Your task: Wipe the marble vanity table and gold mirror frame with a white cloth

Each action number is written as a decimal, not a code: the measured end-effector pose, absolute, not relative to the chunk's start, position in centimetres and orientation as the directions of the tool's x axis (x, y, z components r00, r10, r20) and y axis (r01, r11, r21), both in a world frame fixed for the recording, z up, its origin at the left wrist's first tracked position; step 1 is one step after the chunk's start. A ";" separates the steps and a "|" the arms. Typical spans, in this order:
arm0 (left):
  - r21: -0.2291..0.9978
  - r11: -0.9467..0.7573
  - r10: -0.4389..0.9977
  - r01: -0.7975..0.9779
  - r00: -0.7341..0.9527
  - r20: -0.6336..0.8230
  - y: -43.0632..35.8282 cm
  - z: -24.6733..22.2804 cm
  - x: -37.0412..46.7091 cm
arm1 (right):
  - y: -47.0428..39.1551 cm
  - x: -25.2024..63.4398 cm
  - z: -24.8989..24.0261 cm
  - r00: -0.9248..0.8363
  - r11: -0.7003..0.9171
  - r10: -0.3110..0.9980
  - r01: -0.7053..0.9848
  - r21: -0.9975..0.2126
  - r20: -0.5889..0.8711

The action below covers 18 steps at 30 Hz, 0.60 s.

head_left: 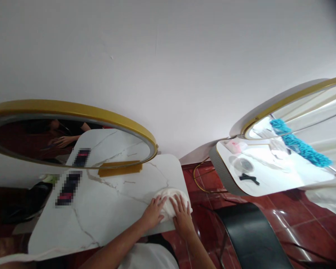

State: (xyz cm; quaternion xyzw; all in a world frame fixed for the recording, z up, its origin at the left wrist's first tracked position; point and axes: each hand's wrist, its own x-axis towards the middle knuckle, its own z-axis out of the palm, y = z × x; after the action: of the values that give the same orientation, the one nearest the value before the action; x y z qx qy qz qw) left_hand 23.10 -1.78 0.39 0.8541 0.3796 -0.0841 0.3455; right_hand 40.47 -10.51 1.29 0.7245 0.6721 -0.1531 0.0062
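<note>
A white cloth lies bunched near the right end of the white marble-patterned table. My left hand rests on the cloth's left side, fingers spread. On its right side lies my right hand, flat with the fingers apart. Both palms face down, and the cloth shows between and around them. Behind the table, a gold-framed round mirror leans over its back edge, above a gold base. A dark, pixelated object lies on the table's left part.
To the right, a second white table carries a black item and a clear round container. A blue fluffy duster extends over it. Below is a black chair on red tiles. Another person's hand shows at lower left.
</note>
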 end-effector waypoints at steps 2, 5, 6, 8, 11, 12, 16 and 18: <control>0.512 -0.479 0.617 0.713 0.688 -0.382 -0.5 0.0 23.4 | -9.0 40.8 1.1 0.053 -0.096 0.976 0.976 -0.194 -0.213; 0.502 -0.476 0.637 0.722 0.677 -0.368 2.1 0.0 24.5 | -6.1 41.9 0.8 0.043 -0.086 0.976 0.977 -0.197 -0.213; 0.500 -0.473 0.643 0.725 0.672 -0.366 3.1 0.1 25.0 | -5.0 42.3 0.8 0.040 -0.084 0.976 0.977 -0.198 -0.214; 0.494 -0.467 0.659 0.733 0.661 -0.358 5.2 0.2 25.9 | -2.6 43.2 0.7 0.034 -0.076 0.977 0.977 -0.197 -0.209; 0.476 -0.463 0.696 0.748 0.639 -0.327 8.5 0.3 27.2 | 1.1 44.4 0.6 0.013 -0.052 0.983 0.977 -0.208 -0.185; 0.468 -0.462 0.707 0.754 0.631 -0.319 9.6 0.2 27.6 | 2.4 44.8 0.6 0.008 -0.046 0.984 0.976 -0.212 -0.177; 0.449 -0.448 0.737 0.773 0.603 -0.304 13.7 -0.5 28.9 | 6.9 46.0 0.3 -0.006 -0.035 0.982 0.976 -0.216 -0.187; 0.445 -0.441 0.747 0.780 0.593 -0.300 15.2 -0.8 29.3 | 8.7 46.4 0.1 -0.011 -0.031 0.981 0.976 -0.215 -0.194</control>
State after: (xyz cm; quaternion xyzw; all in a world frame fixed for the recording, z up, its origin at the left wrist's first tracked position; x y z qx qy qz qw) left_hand 29.31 15.24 -0.84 0.8482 0.4501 -0.0292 0.2777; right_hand 46.36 8.66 0.13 0.7030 0.6959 -0.1464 -0.0082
